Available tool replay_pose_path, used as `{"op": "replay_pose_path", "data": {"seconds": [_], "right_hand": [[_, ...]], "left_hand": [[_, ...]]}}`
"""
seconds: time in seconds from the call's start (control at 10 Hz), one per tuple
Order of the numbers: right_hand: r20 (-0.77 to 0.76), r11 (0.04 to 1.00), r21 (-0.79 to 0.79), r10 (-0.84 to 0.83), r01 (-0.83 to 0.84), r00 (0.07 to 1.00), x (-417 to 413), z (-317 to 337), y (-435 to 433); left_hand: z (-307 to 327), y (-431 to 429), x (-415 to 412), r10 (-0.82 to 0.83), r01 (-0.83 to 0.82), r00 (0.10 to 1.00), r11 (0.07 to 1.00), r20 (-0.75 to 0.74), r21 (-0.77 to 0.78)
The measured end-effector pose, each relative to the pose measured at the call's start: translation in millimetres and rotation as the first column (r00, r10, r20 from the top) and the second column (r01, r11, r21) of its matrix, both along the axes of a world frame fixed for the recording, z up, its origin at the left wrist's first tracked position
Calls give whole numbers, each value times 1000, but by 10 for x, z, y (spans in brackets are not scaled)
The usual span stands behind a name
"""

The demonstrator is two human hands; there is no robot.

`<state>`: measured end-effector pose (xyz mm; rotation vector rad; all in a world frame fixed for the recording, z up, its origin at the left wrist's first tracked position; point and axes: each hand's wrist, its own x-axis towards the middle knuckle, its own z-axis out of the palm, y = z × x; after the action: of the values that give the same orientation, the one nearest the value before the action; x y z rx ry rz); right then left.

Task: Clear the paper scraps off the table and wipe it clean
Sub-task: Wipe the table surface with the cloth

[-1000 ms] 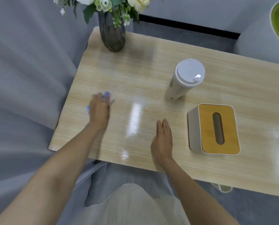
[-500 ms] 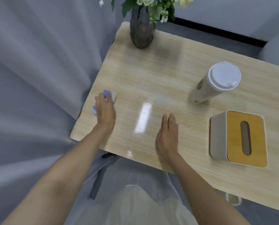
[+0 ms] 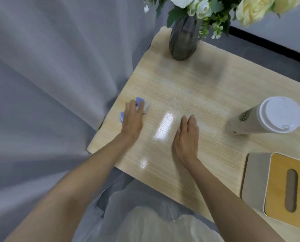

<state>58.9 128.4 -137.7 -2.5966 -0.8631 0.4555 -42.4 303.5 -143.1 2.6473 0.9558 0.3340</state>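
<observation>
Pressing on a small blue-and-white wad (image 3: 139, 100), the left hand (image 3: 132, 119) lies palm-down with its fingers extended over it, not visibly curled round it. The wad shows only past the fingertips and at the hand's outer side. It is blurred, so it may be a cloth or crumpled paper; I cannot tell which. It sits on the wooden table (image 3: 180, 84), close to the table edge outboard of the left hand. The right hand (image 3: 186, 138) rests flat on the tabletop to the right of the left hand, fingers straight and together, holding nothing. The hands are apart, with a strip of glare on the wood between them. Beyond and to the right of the right hand stands a paper cup (image 3: 266, 116) with a white lid. Right of the right forearm is a tissue box (image 3: 285, 186) with a wooden top. Ahead of both hands stands a dark vase (image 3: 183, 41) holding pale flowers (image 3: 203, 7). A grey curtain (image 3: 49, 75) hangs left of the left arm.
</observation>
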Motion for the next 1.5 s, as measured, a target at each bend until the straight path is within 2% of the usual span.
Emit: {"op": "replay_pose_path", "data": {"seconds": [0.1,0.2,0.3,0.4,0.5,0.6,0.7,0.8,0.9,1.0,1.1,1.2,1.3,1.4,1.5], "right_hand": [[-27,1000,7,-29,29,999,106,26,142],[-22,999,-5,-45,45,999,223,21,157],[-29,996,-17,-90,89,996,382,5,104],[-24,992,-24,-123,123,992,548,-2,107],[-26,992,-25,-123,123,992,626,-3,130],[5,994,-28,-104,104,995,608,-16,82],[37,995,-53,-84,85,996,577,-55,-36],[40,994,-71,-79,82,996,576,-107,-126],[62,995,-78,-63,68,996,589,-136,-150],[52,994,-60,-90,93,995,573,-121,-159],[103,993,-75,-82,90,991,555,-110,-214],[71,995,-68,-68,73,995,498,-126,-312],[104,996,-62,-59,66,993,404,-146,-414],[93,994,-38,-96,100,991,290,-140,-487],[116,992,-52,-104,111,988,237,-144,-583]], "left_hand": [[-110,-49,-41,-522,549,835,811,-173,202],[-54,495,153,-384,396,915,914,-123,89],[84,628,463,228,-231,971,972,-67,-43],[183,241,764,305,-298,952,935,8,-190],[94,-229,726,-89,85,996,989,-24,-119],[26,-38,653,-579,584,812,807,-76,90],[156,501,885,-156,158,987,985,39,-73],[184,487,1151,284,-269,953,953,104,-137],[86,-111,1315,123,-97,987,968,105,-230],[3,-365,1214,-463,464,886,884,23,-60],[62,109,1250,-455,452,890,882,4,-136],[65,430,1396,84,-79,996,985,27,-154],[149,-230,1477,132,-106,988,956,78,-275],[164,-815,1177,-409,412,910,876,67,-250],[5,-353,994,-700,703,711,708,-71,60]]}}
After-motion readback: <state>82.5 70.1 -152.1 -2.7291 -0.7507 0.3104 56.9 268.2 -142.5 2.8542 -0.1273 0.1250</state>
